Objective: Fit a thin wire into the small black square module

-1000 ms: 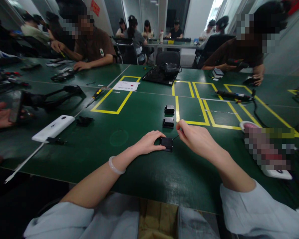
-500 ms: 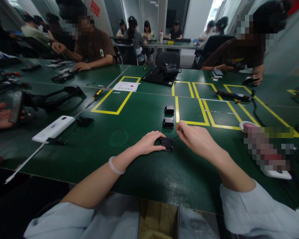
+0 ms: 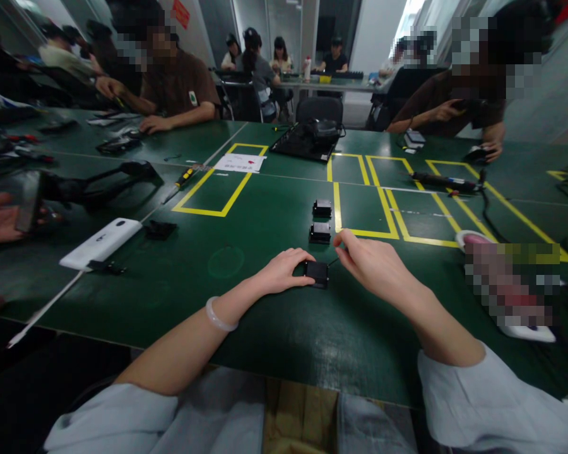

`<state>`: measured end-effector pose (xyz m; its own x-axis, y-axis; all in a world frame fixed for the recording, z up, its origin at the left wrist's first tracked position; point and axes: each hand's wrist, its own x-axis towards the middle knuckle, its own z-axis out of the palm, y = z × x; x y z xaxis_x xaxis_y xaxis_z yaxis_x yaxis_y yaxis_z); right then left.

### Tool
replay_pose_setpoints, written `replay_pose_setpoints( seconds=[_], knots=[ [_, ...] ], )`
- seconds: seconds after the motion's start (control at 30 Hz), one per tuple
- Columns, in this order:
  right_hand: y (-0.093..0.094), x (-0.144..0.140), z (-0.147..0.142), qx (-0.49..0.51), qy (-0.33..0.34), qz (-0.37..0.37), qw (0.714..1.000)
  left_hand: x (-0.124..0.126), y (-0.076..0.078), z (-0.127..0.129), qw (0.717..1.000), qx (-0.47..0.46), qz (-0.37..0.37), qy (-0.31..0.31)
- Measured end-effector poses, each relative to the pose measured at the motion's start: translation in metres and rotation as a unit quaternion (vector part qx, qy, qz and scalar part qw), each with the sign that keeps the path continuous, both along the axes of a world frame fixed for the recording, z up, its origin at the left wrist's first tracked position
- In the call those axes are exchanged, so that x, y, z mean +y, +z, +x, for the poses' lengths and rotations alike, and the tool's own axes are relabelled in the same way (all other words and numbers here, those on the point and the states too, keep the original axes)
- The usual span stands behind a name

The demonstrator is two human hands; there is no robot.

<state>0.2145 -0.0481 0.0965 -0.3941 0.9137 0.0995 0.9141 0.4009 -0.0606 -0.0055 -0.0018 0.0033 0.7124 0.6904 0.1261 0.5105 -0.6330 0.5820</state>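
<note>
A small black block-shaped part, like a servo motor, lies on the green table. My left hand is closed on it from the left, thumb at the near edge and fingers at the far edge. To its right, my right hand pinches a thin dark rod that looks like a hex key. The rod slants down to the block's right side; its upper end is hidden in my fingers. Beyond my hands stand two similar black blocks, a nearer one and a farther one.
Yellow tape rectangles mark the green table. A white power bank and a yellow-black screwdriver lie left. A black flat panel sits at the back, a partly blurred white-edged object at right. Other people work around the table.
My hands, the block and the rod hold almost the same place. Across the table at right, a person's hand has shifted slightly.
</note>
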Motion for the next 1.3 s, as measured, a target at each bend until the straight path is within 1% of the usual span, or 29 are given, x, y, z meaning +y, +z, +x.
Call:
replay_pose_setpoints(
  seconds=[0.07, 0.17, 0.23, 0.37, 0.6, 0.73, 0.87, 1.0, 1.17, 1.23, 1.3],
  knots=[
    [0.0012, -0.0016, 0.0002, 0.023, 0.011, -0.003, 1.000, -0.0001, 0.0002, 0.0001, 1.000, -0.003, -0.001, 0.000],
    [0.0027, -0.0031, -0.0008, 0.028, 0.018, -0.002, 0.999, -0.0002, 0.0004, 0.0005, 1.000, -0.002, -0.003, 0.000],
    [0.0030, -0.0029, -0.0019, 0.008, 0.017, 0.000, 1.000, -0.0003, 0.0004, 0.0007, 1.000, -0.001, -0.004, 0.003],
    [0.0022, -0.0007, -0.0024, -0.042, -0.016, 0.003, 0.999, -0.0002, -0.0002, 0.0005, 1.000, 0.002, -0.008, 0.006],
    [0.0040, -0.0020, 0.0012, 0.035, 0.012, -0.010, 0.999, -0.0001, 0.0010, 0.0001, 1.000, 0.008, -0.004, 0.003],
    [0.0038, -0.0021, 0.0001, 0.033, 0.011, -0.007, 0.999, -0.0006, 0.0016, 0.0005, 1.000, 0.010, -0.006, 0.005],
    [0.0011, 0.0000, -0.0003, -0.007, -0.008, -0.003, 1.000, -0.0004, 0.0008, 0.0008, 1.000, 0.008, -0.006, 0.009],
    [0.0006, -0.0002, 0.0015, 0.026, 0.015, -0.001, 1.000, -0.0004, 0.0006, 0.0007, 1.000, 0.007, -0.009, 0.005],
    [0.0015, -0.0018, 0.0010, 0.050, 0.013, 0.006, 0.999, -0.0010, 0.0022, 0.0007, 1.000, -0.002, -0.013, 0.006],
    [0.0009, -0.0012, 0.0001, 0.038, 0.007, 0.010, 0.999, -0.0011, 0.0027, 0.0008, 1.000, -0.001, -0.015, 0.008],
    [0.0004, 0.0000, -0.0008, 0.004, -0.010, 0.013, 1.000, -0.0008, 0.0026, 0.0008, 1.000, 0.000, -0.017, 0.008]
  ],
)
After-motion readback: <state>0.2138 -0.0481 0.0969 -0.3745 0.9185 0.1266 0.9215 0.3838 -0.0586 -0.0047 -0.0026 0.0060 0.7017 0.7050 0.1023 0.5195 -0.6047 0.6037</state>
